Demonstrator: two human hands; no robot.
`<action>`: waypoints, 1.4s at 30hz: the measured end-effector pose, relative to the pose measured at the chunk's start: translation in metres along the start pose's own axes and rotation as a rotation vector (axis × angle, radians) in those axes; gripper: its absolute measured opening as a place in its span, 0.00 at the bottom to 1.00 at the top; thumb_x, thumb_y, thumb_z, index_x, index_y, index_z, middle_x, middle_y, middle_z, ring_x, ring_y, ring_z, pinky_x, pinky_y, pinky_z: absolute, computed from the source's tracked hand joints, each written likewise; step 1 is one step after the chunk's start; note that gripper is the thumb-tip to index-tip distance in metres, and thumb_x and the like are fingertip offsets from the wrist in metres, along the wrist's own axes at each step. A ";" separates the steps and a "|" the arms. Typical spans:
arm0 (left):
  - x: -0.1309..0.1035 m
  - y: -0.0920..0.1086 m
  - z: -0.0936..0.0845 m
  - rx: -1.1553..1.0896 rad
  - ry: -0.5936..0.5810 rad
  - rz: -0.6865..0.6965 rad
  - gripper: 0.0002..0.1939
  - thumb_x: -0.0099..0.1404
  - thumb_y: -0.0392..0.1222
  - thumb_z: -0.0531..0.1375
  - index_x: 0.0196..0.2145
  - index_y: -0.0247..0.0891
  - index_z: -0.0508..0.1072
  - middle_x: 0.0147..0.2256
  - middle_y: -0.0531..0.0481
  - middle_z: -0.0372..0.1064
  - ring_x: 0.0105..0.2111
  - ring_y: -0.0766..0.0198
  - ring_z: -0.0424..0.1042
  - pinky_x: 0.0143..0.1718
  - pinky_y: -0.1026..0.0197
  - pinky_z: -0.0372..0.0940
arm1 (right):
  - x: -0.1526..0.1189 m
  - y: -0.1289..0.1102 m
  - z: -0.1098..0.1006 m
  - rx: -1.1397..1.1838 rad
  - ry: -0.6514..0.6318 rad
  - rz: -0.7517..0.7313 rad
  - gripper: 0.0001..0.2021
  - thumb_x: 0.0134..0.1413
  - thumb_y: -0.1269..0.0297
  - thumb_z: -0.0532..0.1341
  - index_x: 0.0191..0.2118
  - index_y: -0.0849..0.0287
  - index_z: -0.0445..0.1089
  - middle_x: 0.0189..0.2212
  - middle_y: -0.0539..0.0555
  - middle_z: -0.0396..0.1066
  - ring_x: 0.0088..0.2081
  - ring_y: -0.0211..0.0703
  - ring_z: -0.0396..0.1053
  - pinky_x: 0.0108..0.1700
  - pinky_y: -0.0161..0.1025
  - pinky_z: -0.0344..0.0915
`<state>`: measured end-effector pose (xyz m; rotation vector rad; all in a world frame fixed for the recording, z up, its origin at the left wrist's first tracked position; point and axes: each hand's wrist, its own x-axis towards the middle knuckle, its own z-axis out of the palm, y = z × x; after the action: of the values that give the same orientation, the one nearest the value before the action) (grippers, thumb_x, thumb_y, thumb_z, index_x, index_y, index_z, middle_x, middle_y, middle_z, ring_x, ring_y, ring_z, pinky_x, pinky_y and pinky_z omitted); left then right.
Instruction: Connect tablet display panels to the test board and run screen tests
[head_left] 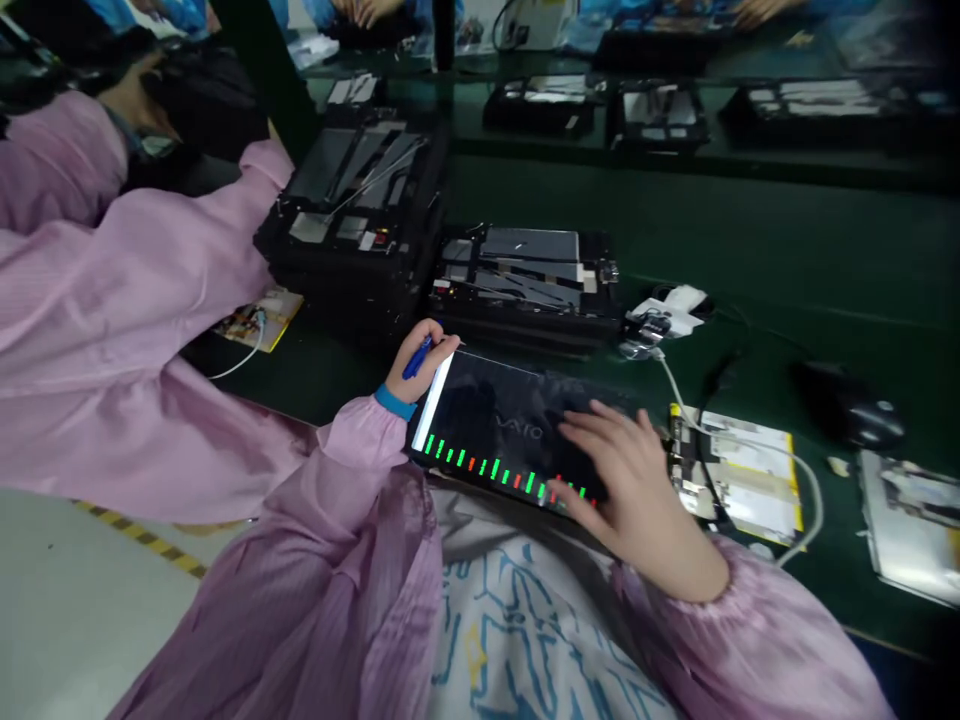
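A dark screen panel [495,410] with a row of green and red bars along its lower edge lies tilted at the table's front edge. My left hand [420,362] is closed around a blue pen [417,358] at the panel's upper left corner, beside a white strip on the screen. Over the panel's right part is my right hand [622,470], fingers spread, with nothing held; whether it touches the glass I cannot tell. Behind the panel stands a stack of black device parts [525,270].
A taller black stack [360,190] stands at the left, beside a person's pink sleeve [172,250]. To the right are a cabled circuit board [750,470], a black mouse [847,400] and a silver part [915,530]. More devices [656,110] line the back shelf.
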<state>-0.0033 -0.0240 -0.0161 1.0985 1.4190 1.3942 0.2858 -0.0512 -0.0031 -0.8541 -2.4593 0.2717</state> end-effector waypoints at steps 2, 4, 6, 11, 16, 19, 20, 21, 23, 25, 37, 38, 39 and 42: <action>-0.001 0.001 0.001 0.002 0.008 -0.015 0.19 0.57 0.49 0.64 0.26 0.39 0.56 0.26 0.55 0.64 0.29 0.67 0.64 0.35 0.62 0.60 | 0.003 -0.017 0.007 -0.008 -0.122 -0.094 0.22 0.57 0.56 0.60 0.56 0.57 0.62 0.56 0.62 0.65 0.63 0.61 0.54 0.63 0.68 0.45; -0.002 0.002 0.001 0.003 0.009 -0.031 0.19 0.58 0.49 0.64 0.26 0.39 0.56 0.26 0.55 0.63 0.29 0.67 0.64 0.35 0.63 0.60 | 0.009 -0.030 0.015 -0.023 -0.191 -0.149 0.23 0.56 0.58 0.61 0.57 0.54 0.63 0.60 0.61 0.62 0.65 0.62 0.50 0.63 0.70 0.42; -0.003 0.002 0.002 0.006 0.010 -0.035 0.19 0.58 0.49 0.64 0.25 0.39 0.57 0.26 0.55 0.63 0.29 0.67 0.64 0.35 0.63 0.60 | 0.014 -0.038 0.021 -0.031 -0.230 -0.186 0.24 0.55 0.60 0.61 0.58 0.52 0.64 0.62 0.59 0.58 0.66 0.62 0.47 0.63 0.71 0.41; -0.004 0.001 0.002 0.006 0.005 -0.030 0.19 0.59 0.50 0.63 0.25 0.39 0.57 0.26 0.55 0.63 0.30 0.66 0.64 0.36 0.62 0.60 | 0.027 -0.042 0.027 -0.024 -0.284 -0.254 0.27 0.52 0.54 0.64 0.58 0.52 0.64 0.64 0.59 0.55 0.67 0.65 0.45 0.63 0.73 0.38; -0.005 0.001 0.001 0.006 0.007 -0.030 0.19 0.60 0.53 0.62 0.26 0.39 0.58 0.26 0.55 0.63 0.30 0.66 0.64 0.37 0.62 0.60 | 0.057 -0.024 0.018 -0.009 -0.207 -0.258 0.30 0.56 0.46 0.59 0.59 0.58 0.62 0.62 0.62 0.57 0.67 0.64 0.43 0.64 0.70 0.38; -0.005 0.001 0.001 0.011 0.033 -0.006 0.20 0.62 0.56 0.60 0.26 0.39 0.59 0.26 0.55 0.62 0.31 0.66 0.63 0.38 0.62 0.60 | 0.091 -0.006 0.020 -0.055 -0.142 -0.178 0.23 0.60 0.52 0.56 0.56 0.59 0.65 0.60 0.62 0.60 0.66 0.63 0.46 0.64 0.70 0.40; -0.006 0.000 0.000 0.011 0.045 0.002 0.20 0.62 0.58 0.58 0.27 0.39 0.60 0.26 0.55 0.61 0.31 0.66 0.63 0.38 0.62 0.60 | 0.103 -0.001 0.022 -0.066 -0.132 -0.151 0.20 0.61 0.54 0.55 0.55 0.58 0.67 0.59 0.61 0.61 0.65 0.63 0.48 0.63 0.70 0.41; -0.006 0.000 0.000 0.014 0.060 0.009 0.21 0.63 0.60 0.57 0.27 0.39 0.61 0.27 0.54 0.61 0.32 0.65 0.63 0.39 0.62 0.59 | 0.114 0.002 0.026 -0.069 -0.126 -0.133 0.18 0.62 0.56 0.55 0.53 0.58 0.68 0.58 0.61 0.62 0.65 0.63 0.49 0.63 0.71 0.42; -0.006 0.000 -0.001 0.035 0.092 0.026 0.23 0.63 0.63 0.54 0.28 0.39 0.62 0.28 0.54 0.61 0.33 0.64 0.63 0.40 0.61 0.59 | 0.135 0.002 0.034 -0.057 -0.125 -0.127 0.15 0.62 0.59 0.54 0.49 0.57 0.71 0.55 0.60 0.64 0.63 0.62 0.52 0.62 0.72 0.43; -0.007 0.000 -0.002 0.062 0.119 0.058 0.25 0.62 0.66 0.53 0.28 0.39 0.62 0.28 0.54 0.60 0.33 0.64 0.62 0.41 0.61 0.59 | 0.151 -0.004 0.042 -0.047 -0.135 -0.139 0.13 0.62 0.61 0.53 0.45 0.57 0.73 0.52 0.59 0.67 0.60 0.60 0.56 0.61 0.72 0.44; -0.010 -0.006 -0.004 0.014 0.113 0.052 0.28 0.59 0.70 0.52 0.28 0.40 0.61 0.28 0.53 0.61 0.34 0.62 0.63 0.42 0.58 0.60 | 0.138 -0.035 0.028 0.040 -0.089 -0.320 0.09 0.59 0.69 0.56 0.30 0.56 0.71 0.40 0.55 0.71 0.50 0.50 0.64 0.60 0.59 0.55; -0.011 -0.006 -0.004 -0.009 0.098 0.035 0.27 0.59 0.70 0.52 0.28 0.40 0.61 0.28 0.52 0.63 0.33 0.62 0.64 0.42 0.58 0.60 | 0.128 -0.035 0.023 0.078 -0.110 -0.331 0.08 0.59 0.69 0.56 0.30 0.56 0.70 0.41 0.54 0.71 0.50 0.50 0.65 0.60 0.59 0.55; -0.011 -0.005 -0.004 -0.033 0.081 0.017 0.27 0.59 0.70 0.53 0.28 0.40 0.61 0.28 0.52 0.64 0.33 0.62 0.64 0.41 0.57 0.60 | 0.118 -0.034 0.016 0.120 -0.126 -0.333 0.08 0.59 0.69 0.56 0.31 0.56 0.69 0.41 0.54 0.71 0.50 0.50 0.65 0.60 0.59 0.55; -0.012 -0.003 -0.004 -0.079 0.044 -0.013 0.27 0.56 0.69 0.57 0.28 0.41 0.59 0.28 0.53 0.66 0.31 0.63 0.65 0.38 0.58 0.61 | 0.089 -0.024 -0.004 0.273 -0.147 -0.271 0.06 0.59 0.67 0.56 0.32 0.55 0.69 0.42 0.55 0.71 0.51 0.50 0.66 0.57 0.57 0.59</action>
<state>-0.0036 -0.0370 -0.0193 1.0123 1.3870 1.4606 0.2155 -0.0147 0.0445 -0.3929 -2.5577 0.5714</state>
